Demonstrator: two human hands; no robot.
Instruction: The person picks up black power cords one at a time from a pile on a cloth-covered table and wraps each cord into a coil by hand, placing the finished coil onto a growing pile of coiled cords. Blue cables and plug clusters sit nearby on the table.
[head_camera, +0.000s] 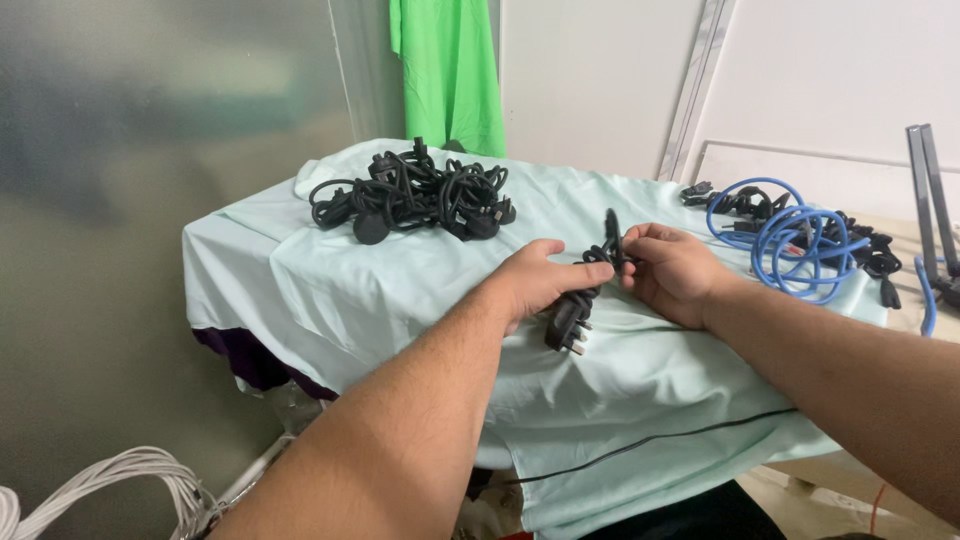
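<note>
- Two bare hands meet over the middle of a table draped in a pale green cloth (330, 300), both closed on one black power cord (590, 280)
- left hand (535, 285) has its fingers curled around the bundled cord, thumb pressed along the top, with the plug (567, 325) hanging just below the palm
- right hand (675, 270) pinches the upper loops of the same cord between thumb and fingertips, a short end sticking up above them
- a heap of tangled black cords (415, 195) lies on the far side of the cloth, well apart from the hands
- coiled blue cables (790, 240) mixed with more black ones sit at the right edge
- a green cloth (450, 70) hangs on the wall behind
- white cables (130, 480) loop low on the left
</note>
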